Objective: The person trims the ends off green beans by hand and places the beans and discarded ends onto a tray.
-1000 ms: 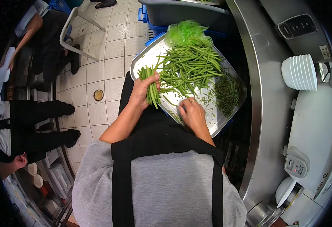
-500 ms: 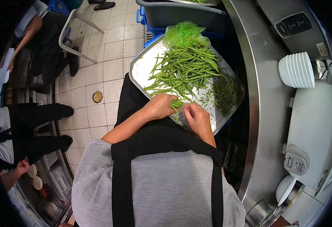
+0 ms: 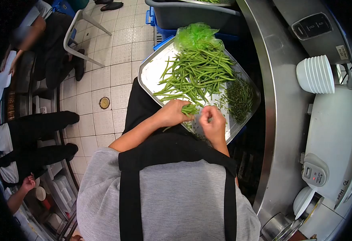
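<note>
My left hand (image 3: 171, 114) is closed around a small bunch of green beans (image 3: 190, 109), whose ends poke out toward the right. Just beside it, my right hand (image 3: 214, 126) is curled with thumb and forefinger together; whatever they pinch, if anything, is too small to make out. Both hands are over the near edge of a metal tray (image 3: 148, 75) by my lap. A large heap of green beans (image 3: 202, 72) fills its middle. Dark green trimmings (image 3: 240, 100) lie along its right side, with small cut bits scattered nearby. A green plastic bag (image 3: 195, 35) rests at the far end.
On my right runs a steel counter (image 3: 282, 120) with stacked white bowls (image 3: 314, 75) and a white appliance (image 3: 332, 132). A grey tub (image 3: 196, 18) stands beyond the tray. Left are a pale chair (image 3: 72, 36) and co-workers' dark-trousered legs (image 3: 43, 122).
My right hand has moved slightly right and up, away from the bunch, its fingers now turned upward. My left hand still grips the beans. A co-worker's arm at the upper left has shifted.
</note>
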Available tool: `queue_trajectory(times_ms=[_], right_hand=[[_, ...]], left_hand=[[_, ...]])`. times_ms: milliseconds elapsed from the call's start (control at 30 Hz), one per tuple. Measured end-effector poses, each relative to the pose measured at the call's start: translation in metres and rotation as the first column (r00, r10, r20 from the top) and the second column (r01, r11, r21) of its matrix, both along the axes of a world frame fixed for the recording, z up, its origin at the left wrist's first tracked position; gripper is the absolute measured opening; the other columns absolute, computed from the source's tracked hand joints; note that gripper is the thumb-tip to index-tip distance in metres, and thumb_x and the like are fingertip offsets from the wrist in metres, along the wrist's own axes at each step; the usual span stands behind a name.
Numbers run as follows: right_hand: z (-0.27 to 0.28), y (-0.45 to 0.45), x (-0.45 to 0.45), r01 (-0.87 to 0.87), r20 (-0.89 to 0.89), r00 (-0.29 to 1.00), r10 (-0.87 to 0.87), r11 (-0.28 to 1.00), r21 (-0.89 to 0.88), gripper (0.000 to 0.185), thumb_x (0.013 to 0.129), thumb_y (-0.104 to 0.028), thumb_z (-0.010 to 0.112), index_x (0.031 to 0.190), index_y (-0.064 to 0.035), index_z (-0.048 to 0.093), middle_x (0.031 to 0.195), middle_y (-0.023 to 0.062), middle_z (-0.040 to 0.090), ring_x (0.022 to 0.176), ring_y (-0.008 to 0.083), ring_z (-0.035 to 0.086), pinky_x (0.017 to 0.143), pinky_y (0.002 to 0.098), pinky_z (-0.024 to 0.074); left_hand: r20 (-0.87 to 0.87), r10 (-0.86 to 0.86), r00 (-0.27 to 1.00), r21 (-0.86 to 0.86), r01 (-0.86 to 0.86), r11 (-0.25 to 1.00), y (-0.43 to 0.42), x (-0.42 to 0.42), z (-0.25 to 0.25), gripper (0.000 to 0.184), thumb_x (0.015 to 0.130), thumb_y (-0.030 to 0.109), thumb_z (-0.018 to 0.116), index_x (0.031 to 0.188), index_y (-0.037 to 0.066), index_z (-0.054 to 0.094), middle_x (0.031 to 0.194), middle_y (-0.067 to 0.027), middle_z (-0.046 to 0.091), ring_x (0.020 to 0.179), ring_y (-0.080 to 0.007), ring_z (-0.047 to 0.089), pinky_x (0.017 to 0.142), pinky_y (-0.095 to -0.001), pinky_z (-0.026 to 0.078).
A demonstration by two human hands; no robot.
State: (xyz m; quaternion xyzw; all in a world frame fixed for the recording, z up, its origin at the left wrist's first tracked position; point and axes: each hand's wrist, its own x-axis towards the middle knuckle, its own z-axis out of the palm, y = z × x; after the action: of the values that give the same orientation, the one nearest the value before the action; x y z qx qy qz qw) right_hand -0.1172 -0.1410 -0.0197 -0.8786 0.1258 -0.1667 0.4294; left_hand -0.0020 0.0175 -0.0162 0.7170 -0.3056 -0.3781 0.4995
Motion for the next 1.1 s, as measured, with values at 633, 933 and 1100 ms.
queue_trajectory(times_ms=[633,933,1100], right_hand=[[0.022,0.015,0.001,-0.086,-0.244,0.960,0.137,0.974,0.212,0.013,0.085,-0.011,0.065,0.092,-0.0008,0.066,0.078,0.0107,0.062,0.069,0.0219,0.060,0.063,0.0289,0.0469],[-0.006,0.004,-0.006,-0.005,-0.164,0.981,0.104,0.858,0.514,0.014,0.089,-0.013,0.062,0.094,0.0008,0.064,0.070,0.0013,0.061,0.062,0.0076,0.055,0.056,0.0239,0.0445],[-0.015,-0.010,-0.006,0.055,0.000,0.995,-0.101,0.543,0.838,0.008,0.090,-0.010,0.059,0.089,-0.0015,0.060,0.071,0.0022,0.058,0.061,0.0111,0.055,0.056,0.0234,0.0418]], left_hand=[[-0.850,-0.071,0.523,-0.289,-0.350,0.891,0.011,0.010,-0.012,0.019,0.086,0.016,0.063,0.095,0.002,0.055,0.065,-0.0059,0.053,0.047,-0.0131,0.049,0.045,-0.0258,0.040],[-0.687,0.159,0.709,-0.232,-0.421,0.877,0.005,0.004,0.000,0.018,0.083,0.020,0.068,0.085,0.004,0.061,0.070,-0.0037,0.060,0.057,-0.0111,0.055,0.051,-0.0246,0.044],[-0.675,0.165,0.719,-0.282,-0.458,0.843,0.004,-0.001,0.015,0.016,0.085,0.020,0.066,0.087,0.005,0.059,0.071,-0.0036,0.058,0.057,-0.0109,0.054,0.052,-0.0249,0.044]])
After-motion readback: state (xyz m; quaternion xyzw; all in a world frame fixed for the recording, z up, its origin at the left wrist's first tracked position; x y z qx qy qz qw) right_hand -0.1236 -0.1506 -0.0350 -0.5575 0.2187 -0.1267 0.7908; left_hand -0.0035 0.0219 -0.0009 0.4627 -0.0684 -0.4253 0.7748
